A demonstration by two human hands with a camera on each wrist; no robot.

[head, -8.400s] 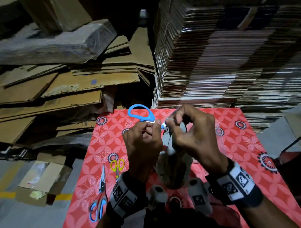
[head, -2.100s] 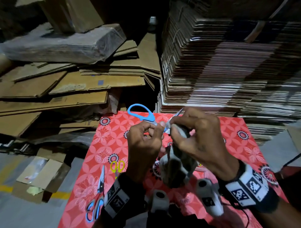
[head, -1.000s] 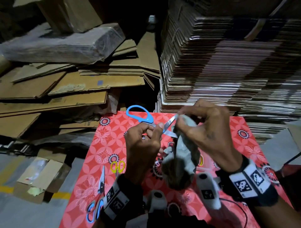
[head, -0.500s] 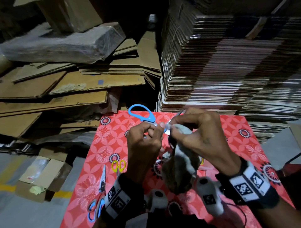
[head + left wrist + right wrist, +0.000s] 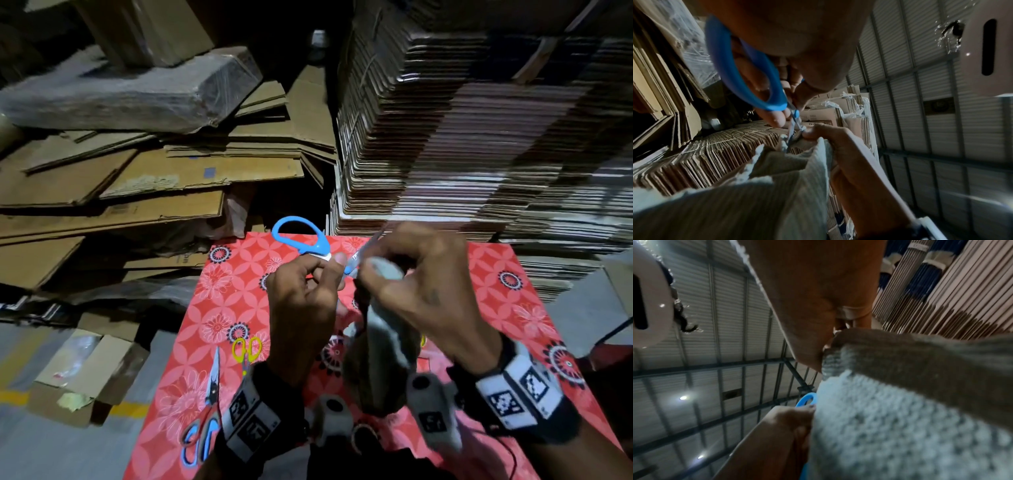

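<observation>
A: Item one: what has changed in the last second?
B: Right hand (image 5: pixel 421 291) has come down and in toward the left hand (image 5: pixel 301 301). Blue scissors (image 5: pixel 317 245): the blades (image 5: pixel 792 129) stood in an open V then and are nearly together now, with the tip poking up past the right knuckles. The left wrist view shows them set into the top edge of the grey knitted cloth (image 5: pixel 380 349).
A: Meaning?
B: Judged to be a snip closing at that edge. The cut looks short so far, with most of the cloth whole.
A: Grips?
B: Left fingers are curled through and round the scissor handle. Right thumb and fingers pinch the cloth's top edge — the rest hangs between the wrists, over the mat.
A: Surface?
B: Red flower-print mat (image 5: pixel 233 294). On it, left of the hands: small yellow scissors (image 5: pixel 246 349), with red-and-blue scissors (image 5: pixel 209 411) nearer the body.
A: Room?
B: Tied stack of flat cartons (image 5: pixel 479 154) behind the mat. Loose cardboard sheets (image 5: pixel 137 178) to the left, with a plastic-wrapped bundle (image 5: pixel 130 96) on top. Grey floor (image 5: pixel 51 452) with a yellow line — ribbed metal roof (image 5: pixel 941 78) overhead.
</observation>
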